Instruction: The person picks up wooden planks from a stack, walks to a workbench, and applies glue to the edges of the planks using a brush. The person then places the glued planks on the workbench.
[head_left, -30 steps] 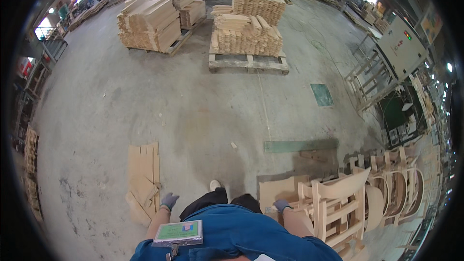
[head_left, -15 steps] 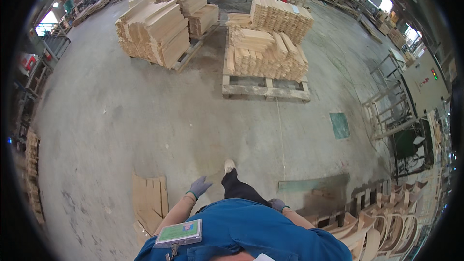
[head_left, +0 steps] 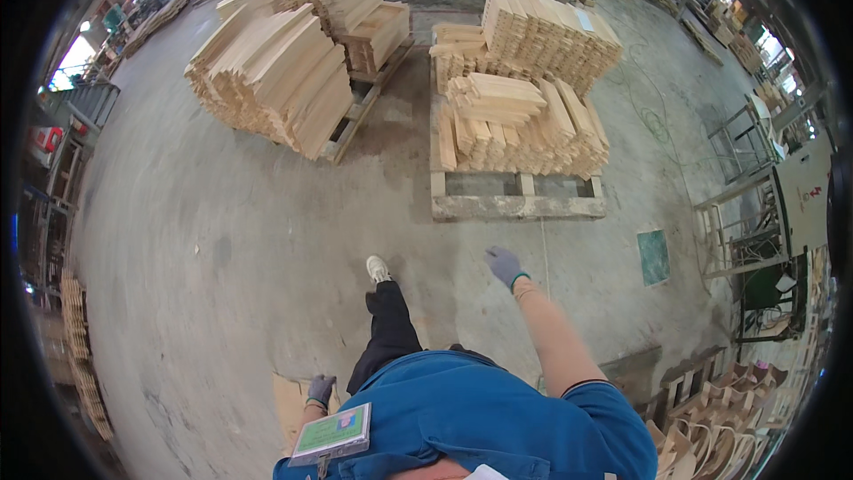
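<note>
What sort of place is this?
Probably a woodworking shop or furniture factory: cut wooden pieces lie stacked on a pallet, and curved, chair-like wooden frames stand grouped at the lower right.

On the grey floor (head_left: 249,258) we see two wooden pallets (head_left: 520,207), which carry stacked boards (head_left: 524,129); also a flat green piece (head_left: 653,258) and some brown cardboard (head_left: 288,398) lie there.
</note>
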Tool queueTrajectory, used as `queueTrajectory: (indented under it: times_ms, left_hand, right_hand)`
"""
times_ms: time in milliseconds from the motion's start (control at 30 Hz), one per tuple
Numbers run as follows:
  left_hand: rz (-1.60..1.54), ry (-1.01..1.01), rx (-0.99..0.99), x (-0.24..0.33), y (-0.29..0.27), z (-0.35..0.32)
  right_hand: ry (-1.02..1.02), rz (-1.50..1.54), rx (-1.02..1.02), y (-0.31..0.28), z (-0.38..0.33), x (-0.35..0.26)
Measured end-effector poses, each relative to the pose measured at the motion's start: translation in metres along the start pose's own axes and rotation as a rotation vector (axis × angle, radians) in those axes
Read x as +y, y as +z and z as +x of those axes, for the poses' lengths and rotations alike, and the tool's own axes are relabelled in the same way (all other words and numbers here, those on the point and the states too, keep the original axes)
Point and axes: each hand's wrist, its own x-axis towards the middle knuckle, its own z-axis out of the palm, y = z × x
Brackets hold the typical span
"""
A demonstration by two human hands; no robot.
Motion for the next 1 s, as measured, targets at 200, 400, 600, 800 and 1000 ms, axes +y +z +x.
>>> queueTrajectory:
  times_ms: [200,400,600,800,1000]
  left_hand:
    - [0.06,-0.128,-0.12,0.055,-0.116,0.148]
    - [0.088,0.155,0.08,0.175,-0.319,0.321]
    - [-0.228,0.453,0.201,0.348,-0.449,0.464]
    - [-0.43,0.606,0.116,0.495,-0.459,0.552]
    - [-0.626,0.562,-0.034,0.603,-0.527,0.594]
  right_hand:
    - [0.049,-0.245,-0.429,0.059,0.065,-0.04]
    - [0.409,-0.098,-0.205,0.015,0.13,-0.042]
    - [0.487,-0.042,-0.206,-0.017,0.252,-0.063]
    - [-0.001,-0.541,-0.494,-0.044,0.407,-0.064]
    - [0.391,0.115,0.051,-0.151,0.606,-0.108]
